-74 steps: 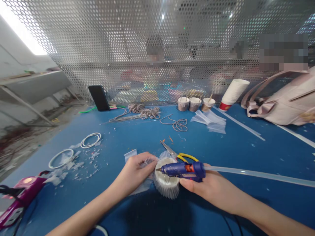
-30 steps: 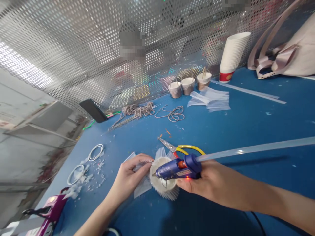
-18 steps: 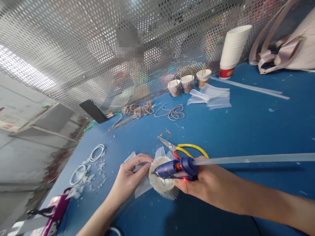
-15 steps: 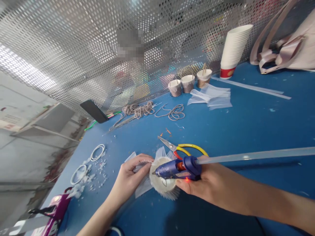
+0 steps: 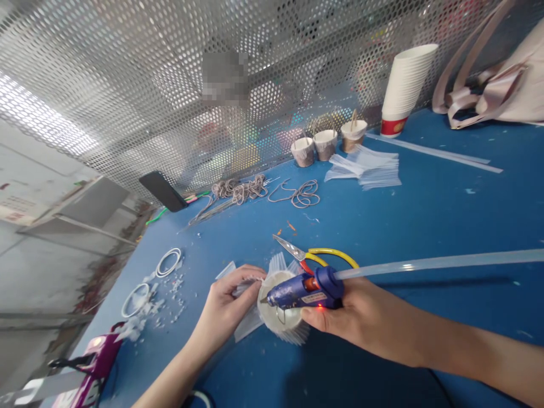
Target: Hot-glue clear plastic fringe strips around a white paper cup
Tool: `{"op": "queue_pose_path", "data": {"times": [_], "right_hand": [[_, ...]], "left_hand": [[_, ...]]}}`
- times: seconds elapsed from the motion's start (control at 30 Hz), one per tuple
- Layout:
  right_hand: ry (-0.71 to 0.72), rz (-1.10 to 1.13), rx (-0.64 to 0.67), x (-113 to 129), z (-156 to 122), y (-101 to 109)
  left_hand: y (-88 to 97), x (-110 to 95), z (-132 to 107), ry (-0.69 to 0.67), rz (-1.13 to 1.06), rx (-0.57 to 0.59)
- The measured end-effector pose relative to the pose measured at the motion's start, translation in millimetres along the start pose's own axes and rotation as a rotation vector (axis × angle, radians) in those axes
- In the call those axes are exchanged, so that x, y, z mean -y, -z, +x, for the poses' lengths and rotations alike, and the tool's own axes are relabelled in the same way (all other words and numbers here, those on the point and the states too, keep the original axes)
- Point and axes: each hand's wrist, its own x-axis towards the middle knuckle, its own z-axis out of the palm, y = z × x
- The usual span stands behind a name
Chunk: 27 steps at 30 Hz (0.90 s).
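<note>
My right hand point(image 5: 359, 317) grips a blue glue gun point(image 5: 302, 290) with a long clear glue stick point(image 5: 442, 263) sticking out to the right. Its nozzle points left, over the rim of a white paper cup point(image 5: 281, 318) that is ringed with clear pleated plastic strips. My left hand point(image 5: 224, 306) pinches one clear strip point(image 5: 243, 289) against the cup's left rim, fingers closed on it. Yellow-handled scissors point(image 5: 317, 256) lie just behind the cup.
On the blue table point(image 5: 425, 215) are a pile of clear strips point(image 5: 369, 169), three small decorated cups point(image 5: 325, 144), a stack of paper cups point(image 5: 402, 90), cord coils point(image 5: 297, 195), white rings point(image 5: 168, 262), a phone point(image 5: 158, 191), a pink bag point(image 5: 501, 93) and a purple device point(image 5: 91, 354). A perforated metal screen point(image 5: 170, 73) stands behind; a person sits beyond it.
The view tilted and drew closer since the oldest frame. Over the last second both hands stay at the cup; the glue gun's nozzle shifts slightly along the rim.
</note>
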Motion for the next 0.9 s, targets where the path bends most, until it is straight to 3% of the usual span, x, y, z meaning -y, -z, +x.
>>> {"op": "queue_pose_path", "data": {"times": [0.9], "right_hand": [[-0.01,-0.048,0.006,5.9,-0.6,3.3]], "left_hand": [[-1.3,-3.8,1.1,-0.017,-0.026,0.006]]}}
